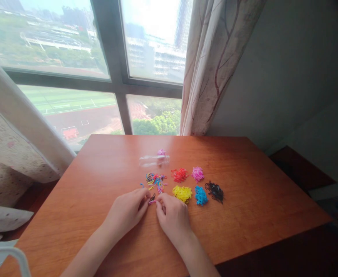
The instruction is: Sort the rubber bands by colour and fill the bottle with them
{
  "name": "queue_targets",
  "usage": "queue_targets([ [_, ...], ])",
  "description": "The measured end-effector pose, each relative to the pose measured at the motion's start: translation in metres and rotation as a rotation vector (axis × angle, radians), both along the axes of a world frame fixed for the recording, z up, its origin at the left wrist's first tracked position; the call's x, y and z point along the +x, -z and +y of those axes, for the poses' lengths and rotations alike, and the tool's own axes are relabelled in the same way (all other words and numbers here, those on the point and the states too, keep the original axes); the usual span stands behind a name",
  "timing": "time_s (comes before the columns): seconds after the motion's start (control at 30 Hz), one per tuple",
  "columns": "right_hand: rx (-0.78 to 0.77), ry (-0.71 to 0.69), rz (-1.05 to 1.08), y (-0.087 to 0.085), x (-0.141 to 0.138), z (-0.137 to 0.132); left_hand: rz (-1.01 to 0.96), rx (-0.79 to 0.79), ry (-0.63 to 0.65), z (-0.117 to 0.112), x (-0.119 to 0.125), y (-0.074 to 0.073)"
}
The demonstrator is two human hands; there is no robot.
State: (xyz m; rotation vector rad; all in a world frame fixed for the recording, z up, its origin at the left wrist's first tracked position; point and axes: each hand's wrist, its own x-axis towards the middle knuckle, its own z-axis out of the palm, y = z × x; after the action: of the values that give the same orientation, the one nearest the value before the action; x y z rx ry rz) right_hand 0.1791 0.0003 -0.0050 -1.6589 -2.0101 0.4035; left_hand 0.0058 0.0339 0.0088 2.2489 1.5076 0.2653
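Note:
My left hand (130,207) rests low over the table, its thumb and fingers closed near a few small elastic bands. A black rubber band (152,198) shows at its fingertips. My right hand (173,213) pinches at a pink rubber band (152,202) stretching between the two hands. Just beyond my fingers lies a loose mixed pile of rubber bands (156,179) in several colours. To its right are single-colour heaps: red bands (179,175), pink bands (198,174), yellow bands (182,193), blue bands (200,195) and black bands (214,191).
A crumpled clear plastic bag (151,161) lies behind the piles, with a small pink object (161,153) beside it. The wooden table (252,223) stands against a window with curtains (206,77). A white curved rail (13,252) is at lower left.

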Motion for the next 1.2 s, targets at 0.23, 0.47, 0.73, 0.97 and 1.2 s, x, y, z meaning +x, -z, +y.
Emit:
queue_targets([
  [0.23,-0.024,-0.045,-0.025,-0.007,0.0,0.0,0.017,-0.001,0.002,0.001,0.001,-0.001],
  [0.47,0.009,-0.025,0.063,0.001,-0.002,-0.001,0.036,-0.006,0.006,0.002,-0.001,0.0],
  [0.73,0.077,0.189,0.239,-0.023,0.056,0.011,0.061,-0.029,0.007,0.002,0.001,-0.005],
  [0.97,-0.036,0.398,-0.121,-0.031,0.142,0.06,0.07,-0.007,0.004,0.002,0.001,-0.001],
  [1.2,-0.081,0.414,-0.215,-0.027,0.148,0.082,0.071,-0.03,0.003,0.002,0.0,-0.002],
])
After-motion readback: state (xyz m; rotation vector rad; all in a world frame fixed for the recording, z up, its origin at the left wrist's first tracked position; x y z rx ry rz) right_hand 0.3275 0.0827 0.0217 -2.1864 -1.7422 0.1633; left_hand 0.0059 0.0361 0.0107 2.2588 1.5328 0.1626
